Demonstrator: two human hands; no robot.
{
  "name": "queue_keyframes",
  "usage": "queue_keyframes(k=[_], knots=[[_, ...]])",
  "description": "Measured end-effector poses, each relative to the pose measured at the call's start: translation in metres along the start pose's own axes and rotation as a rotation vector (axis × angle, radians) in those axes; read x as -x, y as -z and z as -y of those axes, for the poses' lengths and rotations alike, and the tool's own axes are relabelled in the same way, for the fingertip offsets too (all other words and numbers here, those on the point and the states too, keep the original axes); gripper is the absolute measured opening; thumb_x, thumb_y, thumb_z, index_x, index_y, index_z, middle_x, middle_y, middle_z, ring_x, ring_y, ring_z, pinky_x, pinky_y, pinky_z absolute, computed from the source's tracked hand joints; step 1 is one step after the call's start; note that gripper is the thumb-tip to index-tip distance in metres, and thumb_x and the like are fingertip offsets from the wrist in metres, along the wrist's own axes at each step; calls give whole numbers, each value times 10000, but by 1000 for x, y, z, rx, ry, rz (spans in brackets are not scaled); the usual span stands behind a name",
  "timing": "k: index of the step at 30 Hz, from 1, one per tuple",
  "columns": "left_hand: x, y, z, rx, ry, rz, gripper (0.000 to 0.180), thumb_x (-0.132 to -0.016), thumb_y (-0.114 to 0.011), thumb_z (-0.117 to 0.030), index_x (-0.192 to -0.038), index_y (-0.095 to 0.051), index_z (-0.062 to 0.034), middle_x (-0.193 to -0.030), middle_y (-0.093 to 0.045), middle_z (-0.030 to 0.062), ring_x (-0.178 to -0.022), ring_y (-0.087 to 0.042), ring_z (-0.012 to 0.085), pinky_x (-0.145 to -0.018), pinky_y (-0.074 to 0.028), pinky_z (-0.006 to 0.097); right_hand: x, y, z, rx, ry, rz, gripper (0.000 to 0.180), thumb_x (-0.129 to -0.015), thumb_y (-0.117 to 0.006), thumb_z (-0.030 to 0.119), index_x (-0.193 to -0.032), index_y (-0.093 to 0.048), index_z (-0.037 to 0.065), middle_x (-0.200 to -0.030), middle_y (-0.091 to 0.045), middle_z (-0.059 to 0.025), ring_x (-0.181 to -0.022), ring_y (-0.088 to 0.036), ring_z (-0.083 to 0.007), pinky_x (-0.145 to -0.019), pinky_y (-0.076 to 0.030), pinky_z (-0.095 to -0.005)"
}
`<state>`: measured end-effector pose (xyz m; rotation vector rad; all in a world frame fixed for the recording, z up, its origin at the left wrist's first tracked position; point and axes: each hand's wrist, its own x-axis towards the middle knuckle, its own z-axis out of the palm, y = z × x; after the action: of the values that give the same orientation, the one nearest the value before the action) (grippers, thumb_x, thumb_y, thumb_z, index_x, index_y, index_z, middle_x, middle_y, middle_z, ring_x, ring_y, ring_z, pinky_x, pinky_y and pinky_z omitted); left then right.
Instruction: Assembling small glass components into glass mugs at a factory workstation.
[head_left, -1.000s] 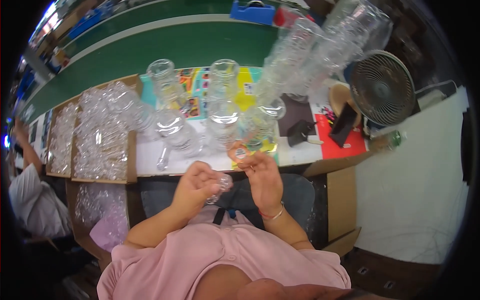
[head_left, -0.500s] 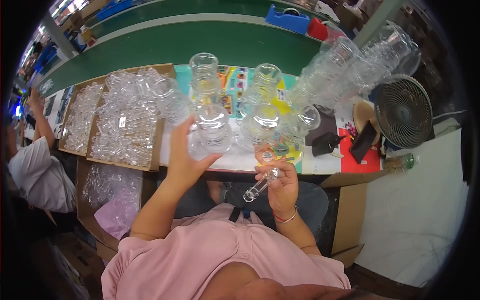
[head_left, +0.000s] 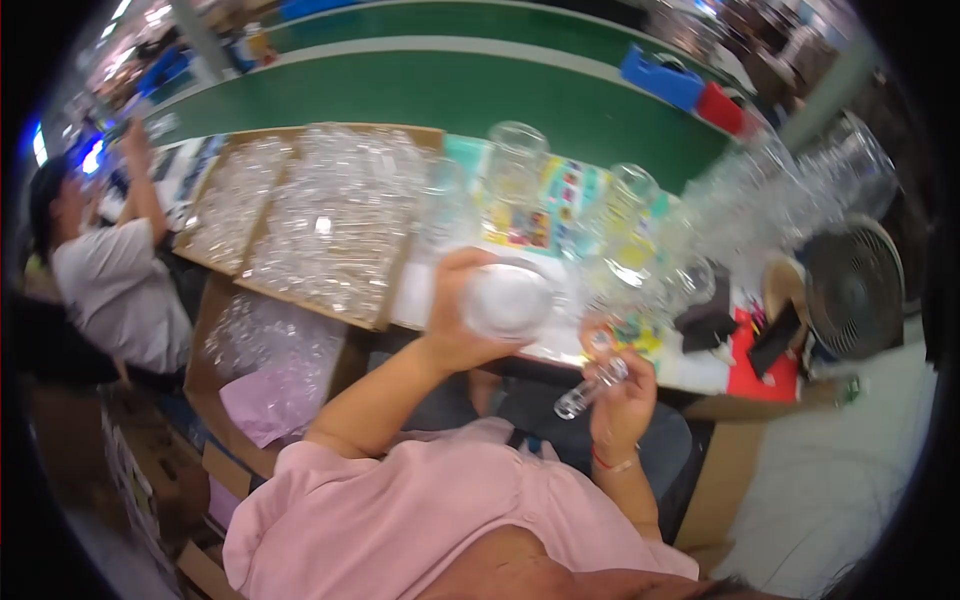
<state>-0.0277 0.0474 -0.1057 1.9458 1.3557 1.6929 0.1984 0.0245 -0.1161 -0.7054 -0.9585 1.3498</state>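
Note:
My left hand (head_left: 451, 318) is wrapped round the side of a clear glass vessel (head_left: 508, 300), whose round end faces up at the near edge of the table. Lower and to the right, my right hand (head_left: 630, 402) is closed on a small clear glass tube (head_left: 590, 390) with a wider end, held tilted. Beyond my hands stand more clear vessels, one a tall waisted vessel (head_left: 516, 165) and another a rounded vessel (head_left: 630, 195). Motion blur softens their outlines.
Left of my hands, a cardboard tray (head_left: 385, 322) holds many small clear glass pieces. Below it is a box (head_left: 215, 385) with plastic bags. Nested clear vessels (head_left: 740, 190), a black fan (head_left: 852, 285) and a blue tape dispenser (head_left: 660, 77) are at the right. Another person (head_left: 120, 290) works far left.
My left hand has gone from open beside a vessel to gripping it, and the vessel is now tipped. My right hand still holds the tube. The whole view has shifted, moving the scene rightward.

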Motion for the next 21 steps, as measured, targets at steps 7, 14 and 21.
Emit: queue_keyframes(k=[7, 14, 21], knots=[[14, 13, -55, 1056, 580, -3, 890, -576, -847, -207, -1244, -290, -23, -1149, -467, 140, -1086, -498, 271, -921, -437, 434, -1, -12, 10, -92, -147, 156, 522, -765, -696, 288, -1126, -465, -11, -941, -603, -164, -881, -607, -244, -763, -503, -330], [20, 3, -69, 950, 637, 95, 885, -583, -847, -213, -1237, -285, -11, -1178, -466, 146, -1079, -504, 221, -916, -430, 372, 8, -8, 13, -6, -38, 183, 479, -771, -694, 257, -1096, -476, -19, -983, -589, -161, -955, -585, -240, -835, -475, -337], [22, 6, -57, 669, 486, 200, 848, -567, -850, -161, -1218, -331, 3, -1073, -549, 138, -993, -556, 213, -862, -448, 337, 6, -7, 10, 100, 40, 219, 401, -758, -705, 128, -1073, -498, -8, -986, -557, -143, -971, -566, -245, -855, -456, -346]])
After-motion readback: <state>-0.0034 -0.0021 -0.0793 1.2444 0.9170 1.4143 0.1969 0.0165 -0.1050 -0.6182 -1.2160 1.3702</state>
